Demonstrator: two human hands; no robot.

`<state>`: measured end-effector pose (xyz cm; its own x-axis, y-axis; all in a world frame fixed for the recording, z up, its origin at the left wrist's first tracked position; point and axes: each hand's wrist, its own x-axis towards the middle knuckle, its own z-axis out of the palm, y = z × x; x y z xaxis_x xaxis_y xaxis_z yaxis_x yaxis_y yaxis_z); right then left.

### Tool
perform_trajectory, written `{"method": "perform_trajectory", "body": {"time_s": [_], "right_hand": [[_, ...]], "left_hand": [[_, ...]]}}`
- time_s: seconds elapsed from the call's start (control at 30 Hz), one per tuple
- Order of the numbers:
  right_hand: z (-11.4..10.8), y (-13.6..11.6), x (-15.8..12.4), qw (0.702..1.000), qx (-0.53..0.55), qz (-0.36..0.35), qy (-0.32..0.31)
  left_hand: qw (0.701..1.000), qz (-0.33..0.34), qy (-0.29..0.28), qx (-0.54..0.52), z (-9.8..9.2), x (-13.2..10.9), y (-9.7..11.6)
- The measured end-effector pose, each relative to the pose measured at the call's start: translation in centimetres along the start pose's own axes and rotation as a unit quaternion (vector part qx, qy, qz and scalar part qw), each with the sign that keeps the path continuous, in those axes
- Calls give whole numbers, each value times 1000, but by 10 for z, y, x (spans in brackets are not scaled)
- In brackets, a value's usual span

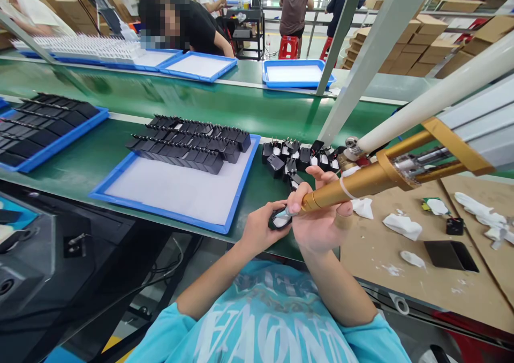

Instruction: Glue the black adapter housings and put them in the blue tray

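My left hand [257, 228] grips a small black power adapter housing [280, 219] with white material showing at its open end. In my right hand [317, 232] rests the front of a gold-coloured glue dispensing gun [357, 186], its index finger near the tip and the thumb below. The light nozzle [287, 211] points at the housing; whether it touches is hard to tell. Just beyond my hands lies a loose pile of black adapters [304, 157] with pins up. Left of them, a blue tray [158, 213] with a white liner carries rows of black adapters [180, 143].
Another blue tray [66, 143] of adapters stands far left. On the right, a cardboard sheet [369, 256] bears crumpled tissues [401, 226] and a black empty case [452, 256]. A slanted metal post [361, 58] rises behind the pile. Across the green conveyor, a person [201, 28] leans over trays.
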<state>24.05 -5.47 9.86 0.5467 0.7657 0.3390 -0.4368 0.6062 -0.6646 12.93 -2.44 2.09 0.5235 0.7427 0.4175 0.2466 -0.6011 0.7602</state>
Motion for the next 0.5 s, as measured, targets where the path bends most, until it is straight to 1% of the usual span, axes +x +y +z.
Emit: {"method": "perform_trajectory", "body": {"time_s": [0.13, 0.2, 0.27, 0.37, 0.43, 0.5], "right_hand": [[1, 0, 2, 1000, 20, -7, 7], [-1, -1, 3, 999, 25, -13, 24], [-3, -2, 4, 999, 23, -14, 41], [-12, -7, 4, 998, 13, -7, 56], [-19, -11, 3, 998, -2, -6, 64], [-28, -15, 2, 997, -23, -8, 70]], "left_hand": [[999, -2, -25, 32, -3, 1, -5], [997, -22, -58, 54, -6, 0, -11], [992, -59, -96, 65, -10, 0, -18], [982, -112, -138, 58, -19, 0, -25], [980, -122, -151, 38, -24, 3, -26], [982, -115, -151, 15, -25, 10, -23]]}}
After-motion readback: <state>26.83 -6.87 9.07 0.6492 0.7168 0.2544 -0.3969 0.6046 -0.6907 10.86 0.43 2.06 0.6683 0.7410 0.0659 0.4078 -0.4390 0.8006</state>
